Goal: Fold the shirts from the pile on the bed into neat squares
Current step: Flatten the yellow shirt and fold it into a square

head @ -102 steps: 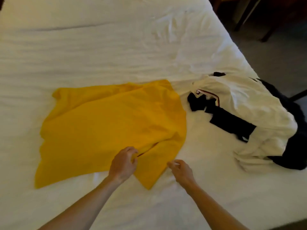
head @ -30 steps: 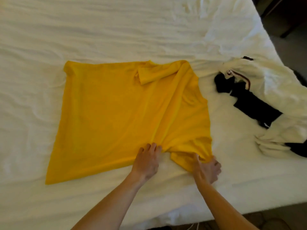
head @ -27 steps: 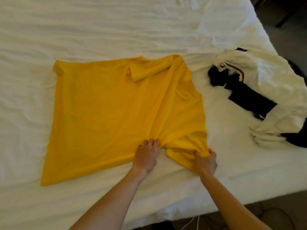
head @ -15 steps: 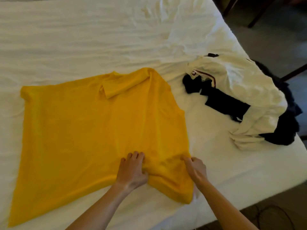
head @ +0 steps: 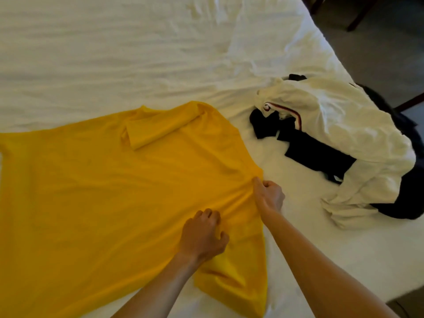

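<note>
Pinching the yellow shirt (head: pixel 114 191) at its right edge, the right hand (head: pixel 268 196) has its fingers curled tight on a gather of cloth. The left hand (head: pixel 202 235) sits just beside it, fingers bunching the fabric, creases running between the two. The shirt lies spread across the white bed (head: pixel 114 53), one sleeve (head: pixel 158 128) folded over on top. Off to the right, near the bed's edge, waits the pile (head: pixel 344 143) of white and dark shirts.

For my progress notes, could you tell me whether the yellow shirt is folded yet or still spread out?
Mostly spread: the yellow cotton shirt lies open on the white bed sheet, only one sleeve turned in.
</note>
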`<state>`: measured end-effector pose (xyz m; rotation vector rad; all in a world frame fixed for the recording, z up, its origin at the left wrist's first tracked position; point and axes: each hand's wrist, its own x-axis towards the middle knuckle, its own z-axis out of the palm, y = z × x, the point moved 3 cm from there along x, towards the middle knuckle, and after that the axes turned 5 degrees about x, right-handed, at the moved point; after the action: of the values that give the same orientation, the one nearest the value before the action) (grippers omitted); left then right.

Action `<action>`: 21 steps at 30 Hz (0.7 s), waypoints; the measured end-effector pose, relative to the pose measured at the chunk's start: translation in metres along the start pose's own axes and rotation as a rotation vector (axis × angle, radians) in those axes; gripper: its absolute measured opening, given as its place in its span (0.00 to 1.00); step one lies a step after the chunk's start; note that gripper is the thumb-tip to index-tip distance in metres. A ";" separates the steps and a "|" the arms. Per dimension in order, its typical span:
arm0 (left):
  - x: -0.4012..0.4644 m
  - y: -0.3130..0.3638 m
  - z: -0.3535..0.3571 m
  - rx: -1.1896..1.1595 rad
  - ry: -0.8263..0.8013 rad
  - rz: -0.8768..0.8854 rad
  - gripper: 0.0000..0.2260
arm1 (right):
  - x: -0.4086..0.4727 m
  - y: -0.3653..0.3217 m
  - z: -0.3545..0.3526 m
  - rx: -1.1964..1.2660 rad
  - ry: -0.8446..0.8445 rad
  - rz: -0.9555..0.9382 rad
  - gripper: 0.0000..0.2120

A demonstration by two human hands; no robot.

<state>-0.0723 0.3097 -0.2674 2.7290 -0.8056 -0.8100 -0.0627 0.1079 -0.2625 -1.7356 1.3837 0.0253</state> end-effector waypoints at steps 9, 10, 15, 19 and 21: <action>0.061 -0.084 -0.057 0.017 0.462 -0.169 0.16 | 0.027 -0.121 0.076 -0.332 -0.054 -0.740 0.22; 0.070 -0.095 -0.063 0.020 0.469 -0.174 0.18 | 0.027 -0.139 0.094 -0.364 -0.112 -0.858 0.20; 0.105 -0.132 -0.064 0.022 0.416 -0.082 0.26 | 0.028 -0.214 0.178 -0.688 -0.375 -1.150 0.26; 0.112 -0.142 -0.051 0.042 0.360 -0.079 0.33 | 0.046 -0.259 0.211 -0.961 -0.566 -1.096 0.18; 0.113 -0.142 -0.047 0.072 0.340 -0.079 0.33 | 0.056 -0.277 0.216 -0.752 -0.629 -1.037 0.11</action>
<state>0.0967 0.3679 -0.3243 2.8627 -0.6691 -0.3173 0.2813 0.1957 -0.2523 -2.5596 -0.1157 0.5165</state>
